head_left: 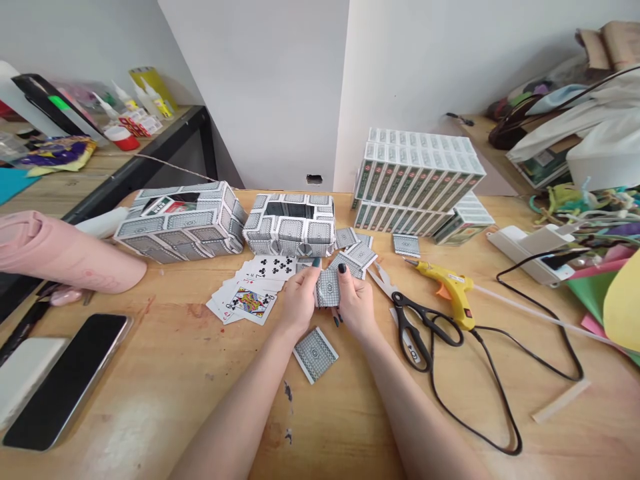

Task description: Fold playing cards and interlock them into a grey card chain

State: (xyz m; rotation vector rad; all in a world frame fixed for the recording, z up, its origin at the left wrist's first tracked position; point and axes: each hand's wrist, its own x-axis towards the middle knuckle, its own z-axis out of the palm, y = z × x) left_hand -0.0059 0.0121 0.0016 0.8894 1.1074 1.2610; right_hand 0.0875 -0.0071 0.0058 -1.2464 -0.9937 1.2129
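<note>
The left hand point(299, 299) and right hand point(357, 303) both pinch a patterned card point(328, 291) between them, thumbs on top. Just nearer lies a second card point(316, 354); left, fanned playing cards point(250, 301); right, black-handled scissors point(399, 299), then a yellow glue gun point(453, 287). On the far side stands a card-covered box point(291, 230).

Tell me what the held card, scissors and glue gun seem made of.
Held card: probably card stock, printed grey, perhaps slightly shiny. Scissors: silvery blades, likely steel; smooth black handles, probably plastic. Glue gun: likely plastic, judging by its smooth yellow body.
</note>
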